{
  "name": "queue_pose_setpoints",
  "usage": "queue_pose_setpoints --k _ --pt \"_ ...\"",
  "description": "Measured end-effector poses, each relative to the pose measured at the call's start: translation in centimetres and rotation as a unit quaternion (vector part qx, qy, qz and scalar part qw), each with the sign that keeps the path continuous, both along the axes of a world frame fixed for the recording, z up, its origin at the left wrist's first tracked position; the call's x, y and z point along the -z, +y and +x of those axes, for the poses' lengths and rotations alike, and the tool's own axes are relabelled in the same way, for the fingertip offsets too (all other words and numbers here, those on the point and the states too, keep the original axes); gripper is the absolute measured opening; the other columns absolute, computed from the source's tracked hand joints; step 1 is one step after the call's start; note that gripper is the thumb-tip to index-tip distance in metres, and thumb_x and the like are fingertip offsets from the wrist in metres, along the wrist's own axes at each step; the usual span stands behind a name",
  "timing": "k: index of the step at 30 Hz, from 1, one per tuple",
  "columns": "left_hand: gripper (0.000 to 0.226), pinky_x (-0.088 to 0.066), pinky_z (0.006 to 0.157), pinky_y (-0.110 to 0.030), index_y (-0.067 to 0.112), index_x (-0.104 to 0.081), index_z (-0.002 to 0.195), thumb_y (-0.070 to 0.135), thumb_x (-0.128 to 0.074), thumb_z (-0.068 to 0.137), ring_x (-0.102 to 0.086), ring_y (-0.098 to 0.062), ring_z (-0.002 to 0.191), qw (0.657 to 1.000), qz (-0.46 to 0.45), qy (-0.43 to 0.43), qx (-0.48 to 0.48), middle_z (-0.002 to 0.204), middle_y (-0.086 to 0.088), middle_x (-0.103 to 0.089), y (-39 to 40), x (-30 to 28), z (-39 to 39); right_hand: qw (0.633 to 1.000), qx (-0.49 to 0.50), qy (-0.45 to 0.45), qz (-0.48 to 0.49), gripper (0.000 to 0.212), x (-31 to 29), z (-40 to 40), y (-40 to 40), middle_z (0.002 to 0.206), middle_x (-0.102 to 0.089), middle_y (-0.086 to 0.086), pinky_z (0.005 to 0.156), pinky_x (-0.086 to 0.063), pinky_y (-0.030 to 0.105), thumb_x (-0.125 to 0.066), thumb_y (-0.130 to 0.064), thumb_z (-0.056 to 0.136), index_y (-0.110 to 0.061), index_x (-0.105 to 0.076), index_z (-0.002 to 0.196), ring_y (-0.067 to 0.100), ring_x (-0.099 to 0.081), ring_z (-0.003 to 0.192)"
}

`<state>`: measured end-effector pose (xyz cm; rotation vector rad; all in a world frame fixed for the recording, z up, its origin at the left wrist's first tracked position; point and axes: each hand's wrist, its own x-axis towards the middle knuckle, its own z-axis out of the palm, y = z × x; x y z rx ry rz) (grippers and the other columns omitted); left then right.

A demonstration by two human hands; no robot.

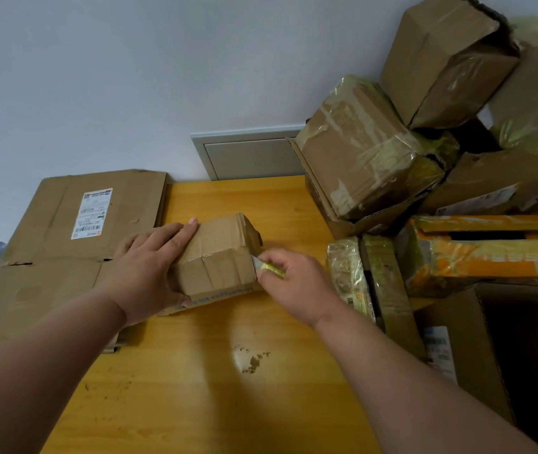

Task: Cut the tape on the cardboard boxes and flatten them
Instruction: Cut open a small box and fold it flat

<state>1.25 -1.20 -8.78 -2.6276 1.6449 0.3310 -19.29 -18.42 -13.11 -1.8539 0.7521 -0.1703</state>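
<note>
Left hand (150,273) lies flat, steadying small box (218,257); right hand (294,283) pinches cutter (269,268); advise a shallow cut along the seam.

- An indoor room used as a spot for unpacking parcels; whether it belongs to a home or an office cannot be told.
- A yellow wooden table (215,388) stands against a plain pale wall (114,77), its top scuffed.
- A grey access panel (248,155) is set into the wall just behind the table.
- Used, tape-wrapped shipping boxes (441,142) are heaped on the right.
- Flattened cardboard (64,240) with a shipping label (92,213) lies on the left.
</note>
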Motion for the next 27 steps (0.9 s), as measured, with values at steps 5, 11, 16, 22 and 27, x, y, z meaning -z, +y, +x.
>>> queue_pose_setpoints --k 5,11,16,22,27 --pt "0.14 -0.015 0.119 -0.051 0.051 0.019 0.147 0.05 -0.089 0.058 -0.019 -0.021 0.138 1.0 0.003 0.012 -0.001 0.156 0.01 -0.019 -0.7 -0.1 0.0 0.999 -0.013 0.003 -0.047 0.014 0.7 -1.2 0.5 0.071 -0.064 -0.009 0.056 -0.052 0.041 -0.05 -0.045 0.088 -0.042 -0.057 0.1 0.013 -0.057 0.059" --pt "0.14 -0.019 0.115 -0.049 0.053 0.03 0.141 0.06 -0.084 0.06 -0.019 -0.021 0.14 1.0 0.023 -0.003 -0.015 0.156 0.014 -0.013 -1.7 -0.6 -0.1 0.99 0.134 -0.039 0.024 0.01 0.3 -1.7 -0.6 0.065 -0.057 -0.009 0.044 -0.036 0.026 -0.058 -0.029 0.095 -0.034 -0.059 0.086 0.002 -0.045 0.047" --pt "0.135 -0.03 0.109 -0.051 0.053 0.038 0.136 0.075 -0.072 0.061 -0.027 -0.024 0.137 0.997 0.054 -0.012 -0.046 0.153 0.011 -0.013 -3.2 -0.9 -1.3 0.995 0.09 -0.05 0.016 0.01 -0.8 -0.6 1.0 0.076 -0.062 -0.007 0.046 -0.042 0.028 -0.05 -0.034 0.099 -0.041 -0.05 0.107 0.001 -0.049 0.051" --pt "0.112 -0.04 0.103 -0.041 0.041 0.022 0.151 0.086 -0.042 0.071 -0.034 -0.024 0.131 0.993 0.072 0.057 -0.072 0.155 0.005 -0.017 -3.3 -1.1 -2.5 0.996 0.084 0.016 -0.006 0.017 -1.4 1.9 0.4 0.086 -0.063 -0.009 0.061 -0.052 0.033 -0.045 -0.036 0.1 -0.047 -0.042 0.113 0.017 -0.063 0.07" --pt "0.107 -0.044 0.099 -0.033 0.04 0.012 0.155 0.08 -0.04 0.07 -0.044 -0.019 0.122 0.978 0.059 0.173 -0.098 0.15 0.003 -0.029 -2.8 -2.6 -2.6 0.995 0.081 0.053 -0.036 0.024 -1.9 2.4 -0.8 0.085 -0.066 -0.011 0.062 -0.059 0.037 -0.05 -0.038 0.094 -0.044 -0.05 0.117 0.015 -0.067 0.064"
